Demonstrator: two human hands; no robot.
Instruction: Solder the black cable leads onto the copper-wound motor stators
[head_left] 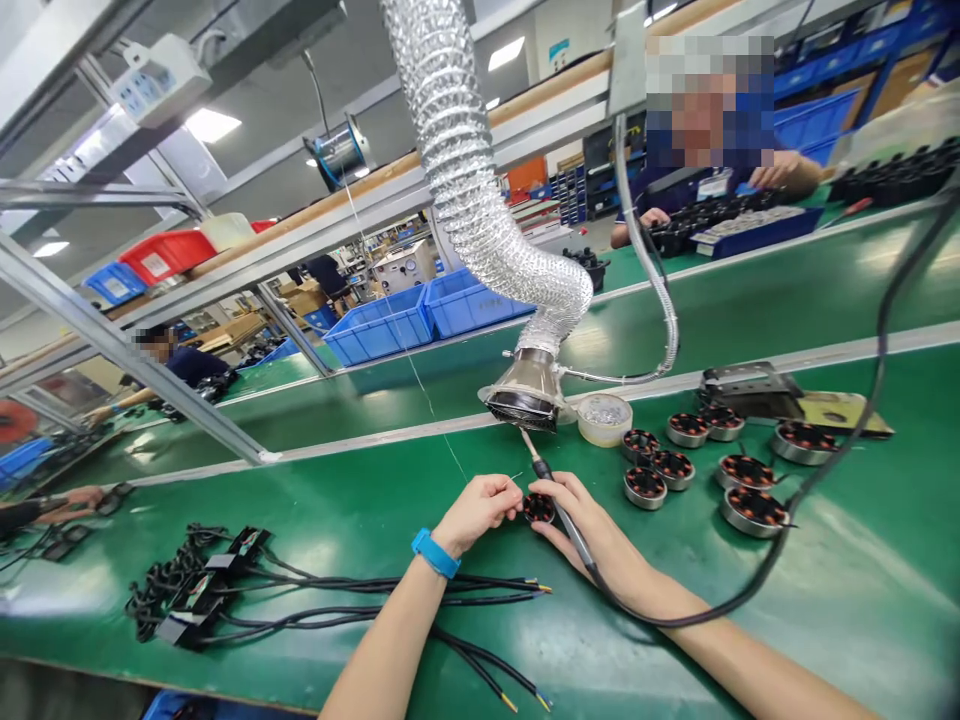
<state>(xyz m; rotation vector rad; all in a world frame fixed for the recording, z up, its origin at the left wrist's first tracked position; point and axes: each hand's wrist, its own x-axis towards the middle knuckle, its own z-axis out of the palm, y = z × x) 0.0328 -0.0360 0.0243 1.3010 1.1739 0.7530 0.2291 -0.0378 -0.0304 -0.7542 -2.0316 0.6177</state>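
Note:
My left hand, with a blue band at the wrist, is closed in a pinch on a thin wire that runs down from a spool overhead. Between my hands, a small round motor stator with dark and copper parts rests on the green bench. My right hand is wrapped round a soldering iron, and its thumb and a finger touch the stator. The iron's tip points up and away, just below the metal hood of a silver duct.
Several stators stand at the right, near a round tub and a metal holder. Black cables lie at the left. The iron's cord loops over the right side. Across the bench sits a person; another person's hand is far left.

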